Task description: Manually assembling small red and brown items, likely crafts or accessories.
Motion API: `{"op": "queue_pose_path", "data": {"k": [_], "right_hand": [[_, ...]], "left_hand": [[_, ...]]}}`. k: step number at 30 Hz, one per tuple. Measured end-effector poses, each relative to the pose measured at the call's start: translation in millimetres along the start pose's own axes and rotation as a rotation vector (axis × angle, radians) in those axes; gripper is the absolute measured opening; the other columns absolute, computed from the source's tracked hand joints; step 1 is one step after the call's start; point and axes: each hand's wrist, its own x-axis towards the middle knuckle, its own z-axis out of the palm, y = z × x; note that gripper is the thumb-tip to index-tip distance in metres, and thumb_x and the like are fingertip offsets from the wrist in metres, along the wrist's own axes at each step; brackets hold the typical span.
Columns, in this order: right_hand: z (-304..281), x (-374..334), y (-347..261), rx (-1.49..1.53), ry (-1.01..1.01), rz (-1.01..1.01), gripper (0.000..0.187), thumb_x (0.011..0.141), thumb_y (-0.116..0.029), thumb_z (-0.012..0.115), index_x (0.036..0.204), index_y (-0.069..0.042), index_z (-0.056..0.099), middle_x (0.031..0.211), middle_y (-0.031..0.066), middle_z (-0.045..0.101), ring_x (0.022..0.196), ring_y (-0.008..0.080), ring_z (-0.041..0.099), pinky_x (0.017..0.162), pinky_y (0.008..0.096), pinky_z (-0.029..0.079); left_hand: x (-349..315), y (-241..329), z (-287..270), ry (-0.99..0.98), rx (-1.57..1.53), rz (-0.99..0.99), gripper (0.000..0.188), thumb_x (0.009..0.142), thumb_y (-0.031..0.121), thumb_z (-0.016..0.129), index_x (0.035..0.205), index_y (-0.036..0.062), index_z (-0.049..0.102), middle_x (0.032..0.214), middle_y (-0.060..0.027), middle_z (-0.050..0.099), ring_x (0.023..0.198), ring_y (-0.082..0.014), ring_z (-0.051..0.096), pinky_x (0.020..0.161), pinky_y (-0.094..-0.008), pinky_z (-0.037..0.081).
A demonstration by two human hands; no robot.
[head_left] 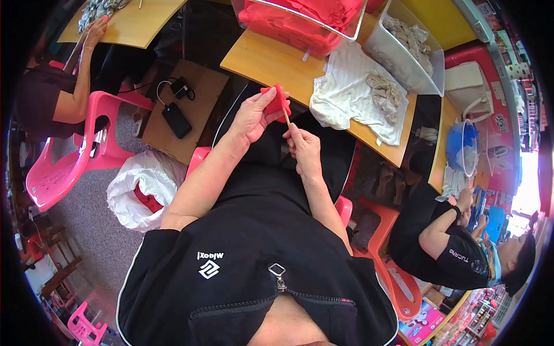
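My left hand point(253, 119) is closed on a small red cloth piece point(279, 101), pinching it between thumb and fingers above my lap. A thin wooden stick point(287, 119) rises from my right hand point(304, 151), whose thumb and fingers are closed round its lower part. The stick's upper end meets the red cloth; whether it goes inside, I cannot tell. Both hands are just in front of the wooden table's near edge, with the white shirt point(346, 86) lying on the table to their right.
On the table point(259, 60) stand a bin of red cloth pieces point(300, 37) and a clear bin point(398, 60) of pale cloth. A white sack point(130, 179) with red cloth and a pink chair point(95, 135) are at left. Co-workers sit left and right.
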Motion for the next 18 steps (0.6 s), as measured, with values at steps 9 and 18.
{"op": "queue_pose_path", "data": {"k": [9, 18], "right_hand": [[2.9, -3.7, 4.5, 0.333, -0.026, 0.103, 0.034, 0.092, -0.033, 0.061, 0.073, -0.005, 0.061, 0.054, -0.0058, 0.043, 0.041, 0.0028, 0.030, 0.039, 0.0195, 0.020], [-3.1, -4.0, 2.6, 0.128, -0.038, 0.118, 0.034, 0.092, -0.032, 0.061, 0.072, -0.005, 0.062, 0.056, -0.0048, 0.048, 0.042, 0.0026, 0.034, 0.039, 0.0189, 0.022]], "left_hand": [[1.6, -13.4, 19.7, 0.040, -0.235, 0.014, 0.029, 0.093, 0.024, 0.058, 0.115, 0.0046, 0.057, 0.107, -0.0091, 0.065, 0.096, -0.0198, 0.064, 0.088, -0.0361, 0.051], [5.9, -4.7, 8.8, 0.090, -0.091, 0.003, 0.024, 0.088, 0.020, 0.066, 0.106, 0.0055, 0.063, 0.098, -0.0064, 0.067, 0.091, -0.0183, 0.066, 0.080, -0.0328, 0.055]]}}
